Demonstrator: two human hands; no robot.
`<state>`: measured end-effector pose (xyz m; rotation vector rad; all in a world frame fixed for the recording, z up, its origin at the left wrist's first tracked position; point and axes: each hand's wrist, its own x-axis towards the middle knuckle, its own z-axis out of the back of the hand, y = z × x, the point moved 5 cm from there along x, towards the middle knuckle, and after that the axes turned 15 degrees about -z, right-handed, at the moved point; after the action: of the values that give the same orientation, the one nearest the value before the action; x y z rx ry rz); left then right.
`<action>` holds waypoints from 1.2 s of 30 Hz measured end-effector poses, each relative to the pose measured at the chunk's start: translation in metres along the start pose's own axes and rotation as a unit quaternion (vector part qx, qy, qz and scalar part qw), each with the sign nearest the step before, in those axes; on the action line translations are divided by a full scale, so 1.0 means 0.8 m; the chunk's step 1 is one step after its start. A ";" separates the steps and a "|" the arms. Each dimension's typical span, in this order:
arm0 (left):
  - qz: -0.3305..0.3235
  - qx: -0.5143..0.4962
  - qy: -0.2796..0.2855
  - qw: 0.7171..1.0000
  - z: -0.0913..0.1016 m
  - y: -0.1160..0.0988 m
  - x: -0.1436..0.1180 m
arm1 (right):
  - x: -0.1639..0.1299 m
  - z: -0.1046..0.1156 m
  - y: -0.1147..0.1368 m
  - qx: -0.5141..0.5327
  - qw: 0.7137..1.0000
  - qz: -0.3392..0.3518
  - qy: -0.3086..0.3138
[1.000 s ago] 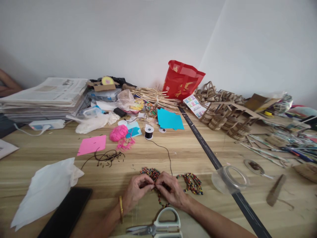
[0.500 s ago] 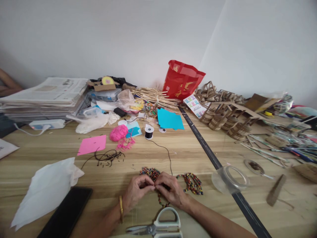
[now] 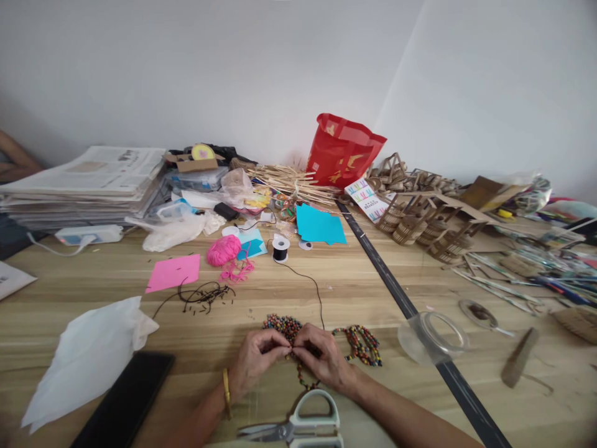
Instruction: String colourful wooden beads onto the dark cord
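Hands barely shifted, left hand (image 3: 254,361), right hand (image 3: 321,359), fingertips pinched together over beads (image 3: 282,323)

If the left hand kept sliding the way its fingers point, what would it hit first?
The left hand points right, fingertips already meeting the right hand over the colourful beads. It would most likely press into that hand's fingers first, though the exact gap is unclear.

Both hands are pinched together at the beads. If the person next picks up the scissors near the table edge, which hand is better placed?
Probably the right hand. The scissors lie with their handles just below its wrist, blades pointing left. The left hand sits farther from the handles.
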<state>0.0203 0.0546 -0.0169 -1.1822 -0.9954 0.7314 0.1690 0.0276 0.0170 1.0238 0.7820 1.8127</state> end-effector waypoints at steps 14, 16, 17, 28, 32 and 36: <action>-0.119 0.045 0.000 0.992 0.002 -0.014 0.003 | -0.003 -0.001 0.006 -0.031 0.999 0.041 0.005; -0.120 0.041 0.001 0.992 0.001 -0.012 0.002 | -0.004 -0.003 0.008 -0.021 0.998 0.049 0.017; -0.119 0.040 0.002 0.992 0.001 -0.012 0.002 | -0.004 -0.003 0.008 -0.018 0.998 0.052 0.020; -0.131 0.104 0.020 0.986 0.002 -0.018 0.004 | -0.004 -0.006 -0.004 -0.041 0.998 0.043 0.018; -0.149 0.159 0.033 0.975 0.001 -0.024 0.003 | -0.003 -0.008 -0.008 -0.048 0.998 0.025 0.031; -0.176 0.216 0.046 0.959 -0.001 -0.030 0.002 | -0.003 -0.008 -0.009 -0.069 0.997 0.014 0.030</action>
<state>0.0209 0.0495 0.0068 -0.6313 -0.8807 0.5636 0.1663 0.0279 0.0075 0.8976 0.6714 1.9011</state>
